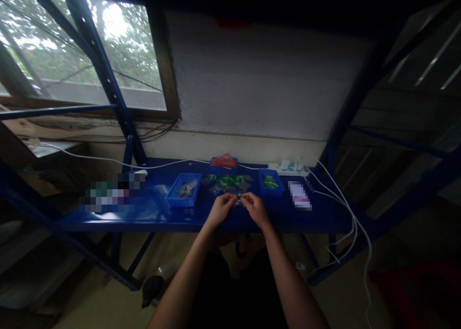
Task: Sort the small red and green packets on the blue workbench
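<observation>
My left hand (220, 209) and my right hand (255, 209) are close together over the front of the blue table, fingertips pinched. Between them is a small shiny packet (238, 200), seemingly clear plastic; its contents are too small to make out. Just beyond my fingers lies a spread of small clear bags with green pieces (229, 180). To the left of my hands, a blue tray (172, 200) holds clear bags with something dark inside. A smaller blue tray (272, 191) with green packets stands to the right.
At the back, a blue box (214, 169) holds red plastic bags (226, 161). A white power strip (290, 169) with plugs lies behind the right tray. White cables (355, 209) hang off the right end. Blurred-out items sit at both sides of the blue tabletop (151, 218), between blue rack posts (108, 79).
</observation>
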Demonstrator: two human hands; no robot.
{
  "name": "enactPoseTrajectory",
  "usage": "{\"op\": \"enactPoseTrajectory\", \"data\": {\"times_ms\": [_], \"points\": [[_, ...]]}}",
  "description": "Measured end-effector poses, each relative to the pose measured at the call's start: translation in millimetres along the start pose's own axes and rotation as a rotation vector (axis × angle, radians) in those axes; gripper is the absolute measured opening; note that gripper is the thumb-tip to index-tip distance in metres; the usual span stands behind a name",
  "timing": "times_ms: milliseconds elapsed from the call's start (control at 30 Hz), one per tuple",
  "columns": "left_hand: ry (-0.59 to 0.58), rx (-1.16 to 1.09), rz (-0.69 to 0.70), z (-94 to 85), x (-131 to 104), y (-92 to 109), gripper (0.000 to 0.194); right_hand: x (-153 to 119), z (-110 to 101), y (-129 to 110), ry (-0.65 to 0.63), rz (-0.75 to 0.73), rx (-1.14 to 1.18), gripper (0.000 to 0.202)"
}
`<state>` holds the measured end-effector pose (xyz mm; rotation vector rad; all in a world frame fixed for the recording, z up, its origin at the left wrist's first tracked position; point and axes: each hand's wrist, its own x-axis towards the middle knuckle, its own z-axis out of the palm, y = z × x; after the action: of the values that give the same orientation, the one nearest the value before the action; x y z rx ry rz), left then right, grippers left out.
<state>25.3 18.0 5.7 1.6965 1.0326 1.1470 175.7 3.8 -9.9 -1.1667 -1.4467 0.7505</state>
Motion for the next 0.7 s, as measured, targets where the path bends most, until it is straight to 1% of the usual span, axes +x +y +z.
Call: {"op": "enactPoseTrajectory", "data": {"times_ms": [100, 267, 467, 533, 633, 700], "points": [[0.006, -0.007, 0.003, 0.1, -0.2, 0.3, 0.034, 0.6, -0.4, 1.0, 0.008, -0.016, -0.002, 0.02], [0.029, -0.019, 0.01, -0.1, 0.1, -1.0, 0.031, 2.7, -1.2, 2.6, 0.097, -0.054, -0.06, 0.019], [0.152, -0.027, 0.026, -1.1, 3.9, -5.5, 0.028, 1.3, -0.9, 2.2, 0.016, 0.023, 0.038, 0.026], [0.152, -0.067, 0.005, -0.7, 4.8, -6.0, 0.03, 0.8, -0.8, 1.2, 0.014, 0.033, 0.088, 0.028], [0.146, -0.135, -0.042, 0.3, 4.9, -4.7, 0.034, 0.8, -1.1, -0.7, 0.024, 0.009, 0.145, 0.031], [0.12, -0.16, -0.059, 0.6, 4.6, -2.7, 0.033, 1.3, -1.5, -1.5, 0.026, 0.0, 0.174, 0.034]]}}
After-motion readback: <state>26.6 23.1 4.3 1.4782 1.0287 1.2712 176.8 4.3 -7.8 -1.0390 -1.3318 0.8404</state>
